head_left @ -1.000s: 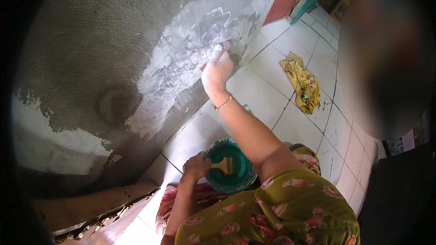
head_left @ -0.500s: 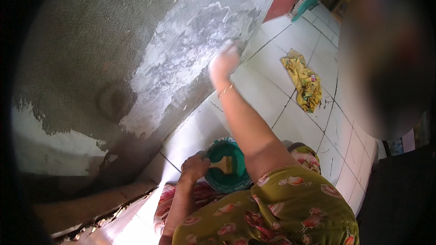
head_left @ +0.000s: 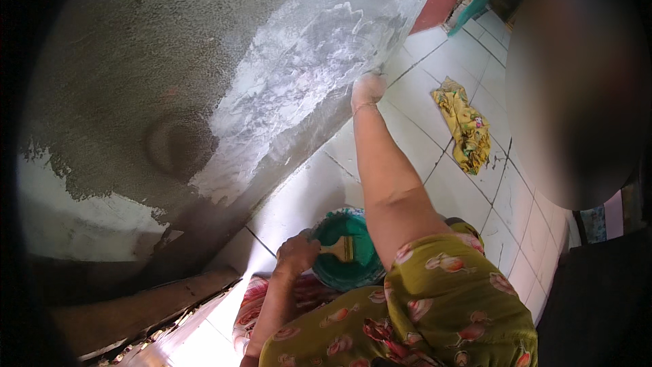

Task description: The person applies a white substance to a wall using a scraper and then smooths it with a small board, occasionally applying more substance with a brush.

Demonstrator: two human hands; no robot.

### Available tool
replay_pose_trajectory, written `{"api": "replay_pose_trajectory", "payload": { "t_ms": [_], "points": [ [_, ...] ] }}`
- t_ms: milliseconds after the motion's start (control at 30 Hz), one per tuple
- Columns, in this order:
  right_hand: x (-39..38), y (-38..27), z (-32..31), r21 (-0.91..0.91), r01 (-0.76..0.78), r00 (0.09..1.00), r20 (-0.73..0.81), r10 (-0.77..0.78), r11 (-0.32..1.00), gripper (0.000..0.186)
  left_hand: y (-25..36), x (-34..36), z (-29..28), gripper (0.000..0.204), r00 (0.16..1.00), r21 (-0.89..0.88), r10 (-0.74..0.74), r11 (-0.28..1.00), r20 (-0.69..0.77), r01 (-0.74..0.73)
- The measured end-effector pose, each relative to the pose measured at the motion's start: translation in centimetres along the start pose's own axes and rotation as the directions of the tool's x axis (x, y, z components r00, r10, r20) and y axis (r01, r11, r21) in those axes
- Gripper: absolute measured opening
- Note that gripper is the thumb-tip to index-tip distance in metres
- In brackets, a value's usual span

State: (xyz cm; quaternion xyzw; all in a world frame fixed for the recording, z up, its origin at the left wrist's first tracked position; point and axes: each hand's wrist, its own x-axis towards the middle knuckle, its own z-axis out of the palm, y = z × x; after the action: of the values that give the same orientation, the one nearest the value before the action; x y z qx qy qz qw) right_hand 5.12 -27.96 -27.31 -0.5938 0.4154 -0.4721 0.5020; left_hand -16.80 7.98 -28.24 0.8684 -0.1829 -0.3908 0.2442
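The left hand (head_left: 297,253) grips the near rim of a green bowl (head_left: 339,273) on the tiled floor (head_left: 468,197), a brush (head_left: 337,249) lying inside. The bowl looks light and stiff, best held by its rim. The right hand (head_left: 369,88) presses against the wet white patch (head_left: 299,88) on the grey wall (head_left: 136,47); its fingers cannot be made out.

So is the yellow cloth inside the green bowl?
No, the yellow cloth lies on the white floor tiles, apart from the green bowl.

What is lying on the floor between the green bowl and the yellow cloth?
In the head view, only white floor tiles lie between the green bowl and the yellow cloth. The person's right forearm passes above that stretch.
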Motion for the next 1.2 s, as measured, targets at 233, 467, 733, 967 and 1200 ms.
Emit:
{"api": "replay_pose_trajectory", "payload": {
  "t_ms": [233, 467, 733, 967, 1200],
  "points": [
    [-16.5, -10.0, -0.1, -0.065, 0.479, 0.864, 0.208, -0.458, 0.875, 0.047, -2.3, -0.8, -0.4, 0.048, 0.994, -0.072, -0.106, 0.992, -0.04, 0.103],
    [-0.5, -2.9, 1.9, -0.066, 0.016, 1.0, -0.004, -0.016, 0.998, 0.053, -1.3, -0.1, 0.7, 0.048, 0.998, -0.075, -0.064, 0.995, -0.008, 0.063],
    [-9.6, -10.6, -0.4, -0.019, 0.45, 0.876, 0.202, -0.438, 0.893, 0.045, -1.7, -0.1, 0.4, 0.049, 0.998, -0.065, -0.059, 0.996, -0.027, 0.057],
    [-7.5, -10.3, -2.2, -0.261, 0.405, 0.914, 0.131, -0.384, 0.876, 0.033, -2.4, -0.8, 0.0, 0.048, 0.998, -0.075, -0.057, 0.996, -0.041, 0.054],
    [-4.6, -7.4, -2.7, 0.14, 0.289, 0.95, 0.08, -0.302, 0.947, 0.026, -1.5, -0.3, 0.2, 0.047, 0.999, -0.028, -0.024, 0.999, -0.031, 0.023]
  ]
}}
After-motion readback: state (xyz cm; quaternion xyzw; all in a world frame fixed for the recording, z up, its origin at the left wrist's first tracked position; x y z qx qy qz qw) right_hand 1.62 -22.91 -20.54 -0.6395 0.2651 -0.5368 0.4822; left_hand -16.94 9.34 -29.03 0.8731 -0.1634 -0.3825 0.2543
